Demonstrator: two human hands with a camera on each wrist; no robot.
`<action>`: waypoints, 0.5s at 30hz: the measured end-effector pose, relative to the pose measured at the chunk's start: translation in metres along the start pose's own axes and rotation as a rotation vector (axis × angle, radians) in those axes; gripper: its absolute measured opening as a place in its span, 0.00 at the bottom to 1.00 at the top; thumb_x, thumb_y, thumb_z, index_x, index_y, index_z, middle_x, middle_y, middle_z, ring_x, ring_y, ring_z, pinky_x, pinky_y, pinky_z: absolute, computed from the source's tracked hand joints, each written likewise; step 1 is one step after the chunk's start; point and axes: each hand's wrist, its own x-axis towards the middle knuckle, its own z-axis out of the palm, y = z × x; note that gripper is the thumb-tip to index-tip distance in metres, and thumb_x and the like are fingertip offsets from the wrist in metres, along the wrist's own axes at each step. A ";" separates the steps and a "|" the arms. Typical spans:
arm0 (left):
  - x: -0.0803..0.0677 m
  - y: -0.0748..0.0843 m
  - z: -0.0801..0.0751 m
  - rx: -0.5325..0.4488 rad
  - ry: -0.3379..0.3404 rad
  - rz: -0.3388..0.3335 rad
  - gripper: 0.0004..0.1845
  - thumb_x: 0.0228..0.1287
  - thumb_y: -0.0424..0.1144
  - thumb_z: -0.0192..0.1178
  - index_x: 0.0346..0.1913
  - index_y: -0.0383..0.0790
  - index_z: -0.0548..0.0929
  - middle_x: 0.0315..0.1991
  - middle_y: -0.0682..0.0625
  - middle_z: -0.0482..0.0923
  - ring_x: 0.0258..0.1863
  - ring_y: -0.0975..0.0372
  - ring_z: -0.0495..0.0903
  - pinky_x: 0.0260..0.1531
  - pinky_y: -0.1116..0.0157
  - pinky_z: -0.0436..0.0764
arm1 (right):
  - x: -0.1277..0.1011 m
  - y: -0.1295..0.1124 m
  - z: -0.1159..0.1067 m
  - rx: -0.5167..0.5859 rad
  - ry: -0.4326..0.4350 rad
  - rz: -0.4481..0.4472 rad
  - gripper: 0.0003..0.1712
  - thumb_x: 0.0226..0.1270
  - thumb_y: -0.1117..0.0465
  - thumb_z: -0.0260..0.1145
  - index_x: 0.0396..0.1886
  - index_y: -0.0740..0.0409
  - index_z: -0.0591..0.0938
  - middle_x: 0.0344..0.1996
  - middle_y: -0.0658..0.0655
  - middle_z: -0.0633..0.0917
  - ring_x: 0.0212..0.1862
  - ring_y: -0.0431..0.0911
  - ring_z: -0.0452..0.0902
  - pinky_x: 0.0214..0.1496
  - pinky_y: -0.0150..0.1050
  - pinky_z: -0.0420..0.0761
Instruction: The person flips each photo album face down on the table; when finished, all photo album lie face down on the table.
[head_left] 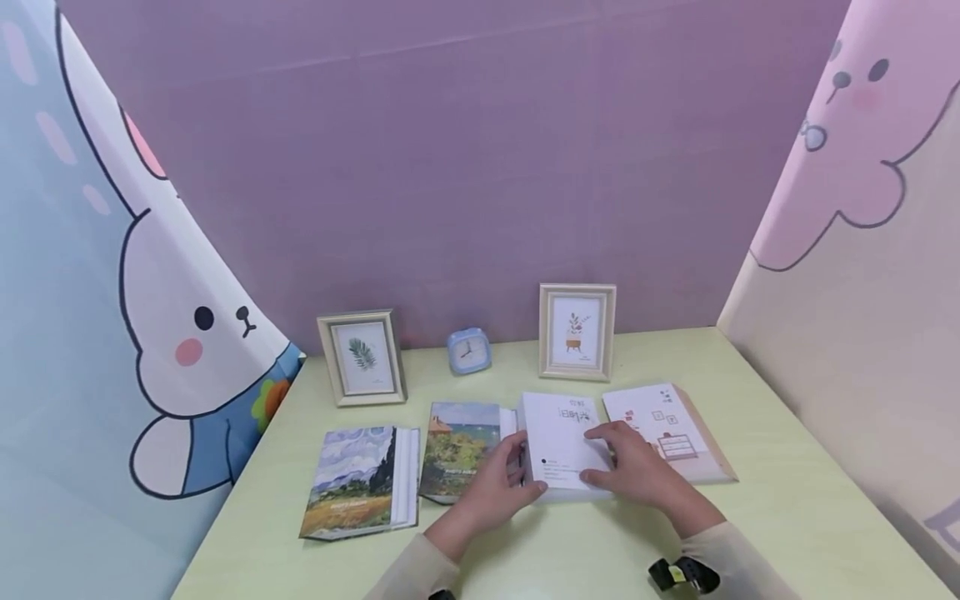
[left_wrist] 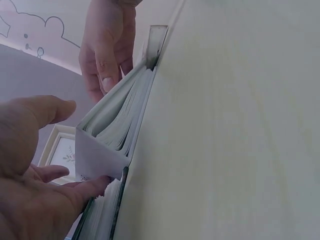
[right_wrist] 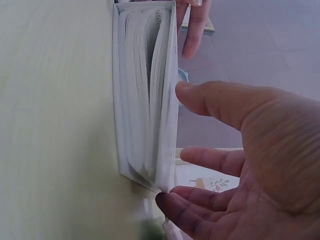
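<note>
A thick white photo album [head_left: 558,446] with dark lettering lies flat on the table. My left hand [head_left: 491,487] is at its spine; in the left wrist view the fingers [left_wrist: 90,189] touch the spine low down, while the thumb stands apart from it. On the album's right part rests my right hand [head_left: 637,467]. The right wrist view shows its thumb [right_wrist: 202,97] against the cover and a fingertip at the far lower corner. Just left is a landscape-covered photo album [head_left: 461,442]; to the right lies a white album with drawn furniture [head_left: 675,446], partly covered by the right hand.
Another landscape album [head_left: 356,483] lies at the left. Along the back stand a leaf picture frame [head_left: 363,358], a blue clock [head_left: 469,351] and a plant picture frame [head_left: 577,332]. The pale table [head_left: 795,500] is bounded by cloth walls.
</note>
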 end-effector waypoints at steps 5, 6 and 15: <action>-0.001 0.001 0.000 0.015 0.010 -0.014 0.42 0.68 0.35 0.70 0.79 0.28 0.60 0.76 0.29 0.61 0.74 0.40 0.66 0.69 0.55 0.74 | 0.000 0.001 0.005 -0.003 0.011 0.025 0.36 0.53 0.51 0.85 0.60 0.57 0.84 0.63 0.64 0.77 0.56 0.57 0.80 0.57 0.56 0.84; -0.001 0.001 0.000 0.020 0.012 -0.017 0.42 0.68 0.36 0.70 0.78 0.28 0.61 0.76 0.29 0.62 0.74 0.40 0.67 0.68 0.55 0.75 | 0.000 0.002 0.006 -0.003 0.013 0.028 0.35 0.53 0.51 0.85 0.60 0.57 0.85 0.64 0.65 0.77 0.56 0.57 0.79 0.58 0.56 0.84; -0.001 0.000 -0.001 0.018 0.014 -0.030 0.41 0.67 0.35 0.71 0.77 0.28 0.62 0.75 0.29 0.63 0.72 0.40 0.69 0.67 0.55 0.75 | 0.001 0.009 0.013 -0.012 0.041 0.002 0.33 0.53 0.50 0.84 0.58 0.57 0.86 0.64 0.66 0.76 0.58 0.60 0.78 0.59 0.56 0.84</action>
